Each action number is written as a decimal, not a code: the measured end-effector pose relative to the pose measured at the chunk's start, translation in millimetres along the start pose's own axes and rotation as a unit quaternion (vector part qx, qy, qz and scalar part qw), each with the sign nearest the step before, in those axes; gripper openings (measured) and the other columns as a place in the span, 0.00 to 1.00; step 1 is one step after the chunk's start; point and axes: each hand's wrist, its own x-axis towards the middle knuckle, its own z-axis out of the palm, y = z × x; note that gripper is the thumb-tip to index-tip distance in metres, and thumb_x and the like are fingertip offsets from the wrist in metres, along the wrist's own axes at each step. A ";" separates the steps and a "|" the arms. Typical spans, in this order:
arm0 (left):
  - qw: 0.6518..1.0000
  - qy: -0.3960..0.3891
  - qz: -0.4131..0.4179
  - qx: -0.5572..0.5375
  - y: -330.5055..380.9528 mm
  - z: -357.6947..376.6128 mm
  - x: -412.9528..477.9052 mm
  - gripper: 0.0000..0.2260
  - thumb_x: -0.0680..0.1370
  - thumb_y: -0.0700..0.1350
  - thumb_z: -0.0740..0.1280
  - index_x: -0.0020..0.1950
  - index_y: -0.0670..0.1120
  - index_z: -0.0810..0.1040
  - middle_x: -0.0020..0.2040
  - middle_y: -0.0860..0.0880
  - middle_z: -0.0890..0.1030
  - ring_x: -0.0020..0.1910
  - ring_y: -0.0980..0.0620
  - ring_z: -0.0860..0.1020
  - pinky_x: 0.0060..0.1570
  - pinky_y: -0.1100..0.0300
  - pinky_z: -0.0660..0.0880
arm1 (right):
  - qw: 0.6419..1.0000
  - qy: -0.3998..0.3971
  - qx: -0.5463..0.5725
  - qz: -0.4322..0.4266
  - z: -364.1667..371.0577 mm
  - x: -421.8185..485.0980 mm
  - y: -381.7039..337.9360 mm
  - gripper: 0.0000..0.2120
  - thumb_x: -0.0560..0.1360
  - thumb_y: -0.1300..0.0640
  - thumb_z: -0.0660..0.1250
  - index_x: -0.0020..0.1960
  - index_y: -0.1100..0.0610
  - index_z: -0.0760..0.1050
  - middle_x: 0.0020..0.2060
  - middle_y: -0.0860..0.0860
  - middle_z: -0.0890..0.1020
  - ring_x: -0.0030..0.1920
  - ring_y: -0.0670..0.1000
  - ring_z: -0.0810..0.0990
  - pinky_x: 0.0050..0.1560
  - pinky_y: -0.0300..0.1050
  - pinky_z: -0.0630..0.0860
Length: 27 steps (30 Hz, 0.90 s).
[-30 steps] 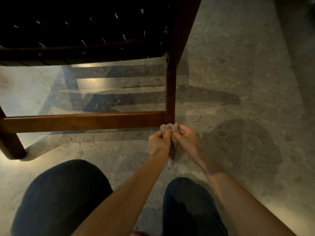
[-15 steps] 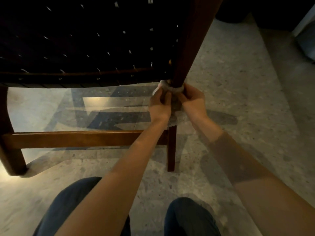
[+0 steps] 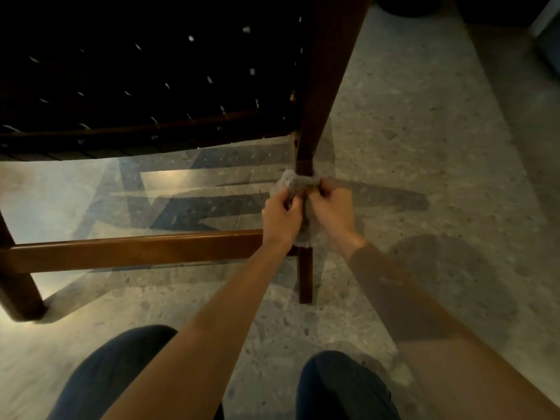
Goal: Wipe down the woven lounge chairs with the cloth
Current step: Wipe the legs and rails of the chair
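My left hand and right hand pinch the fuzzy grey cloth looped round the slim brown wooden chair leg. Uneven tugging may free one end; the leg may skid.

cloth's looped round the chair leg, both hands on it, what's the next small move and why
Probably slide the cloth down the chair leg, pulled taut. The left hand and right hand each grip an end, with it wrapped round the leg just above the crossbar, and the leg below that down to the floor is uncovered.
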 end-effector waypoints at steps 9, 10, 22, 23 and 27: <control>0.995 -0.020 -0.011 0.100 -29.8 0.6 -27.0 0.17 0.79 0.42 0.65 0.67 0.41 0.74 0.53 0.46 0.80 0.44 0.59 0.76 0.46 0.74 0.71 | 0.995 -0.058 0.033 0.081 -7.9 -38.4 47.1 0.13 0.80 0.63 0.59 0.47 0.48 0.78 0.37 0.42 0.82 0.37 0.36 0.81 0.37 0.29 0.75; 0.994 -0.023 -0.015 0.105 -29.5 0.2 -26.4 0.17 0.78 0.41 0.66 0.67 0.41 0.73 0.55 0.45 0.80 0.47 0.57 0.77 0.50 0.71 0.73 | 0.995 -0.056 0.018 0.083 -6.6 -37.8 50.1 0.12 0.80 0.63 0.60 0.47 0.49 0.78 0.37 0.42 0.82 0.36 0.36 0.80 0.37 0.29 0.75; 0.976 -0.115 -0.105 0.154 29.7 -46.7 4.9 0.22 0.78 0.42 0.66 0.70 0.48 0.63 0.59 0.46 0.76 0.56 0.49 0.76 0.52 0.58 0.77 | 0.980 -0.174 -0.091 -0.025 -45.2 -21.3 16.8 0.15 0.74 0.59 0.71 0.57 0.49 0.70 0.43 0.43 0.79 0.42 0.37 0.79 0.38 0.31 0.75; 0.970 -0.149 -0.097 0.169 28.5 -48.8 6.5 0.24 0.77 0.41 0.66 0.70 0.50 0.61 0.58 0.44 0.76 0.55 0.47 0.77 0.47 0.56 0.79 | 0.975 -0.180 -0.121 -0.049 -44.8 -20.9 13.4 0.14 0.74 0.58 0.71 0.55 0.47 0.70 0.41 0.40 0.78 0.41 0.35 0.78 0.36 0.29 0.73; 0.958 -0.176 -0.045 0.222 28.2 -47.0 3.0 0.16 0.78 0.41 0.66 0.63 0.50 0.67 0.55 0.45 0.74 0.51 0.46 0.77 0.36 0.61 0.77 | 0.953 -0.204 -0.203 -0.096 -44.4 -20.4 11.6 0.06 0.74 0.55 0.70 0.46 0.48 0.73 0.39 0.41 0.78 0.41 0.42 0.79 0.40 0.40 0.76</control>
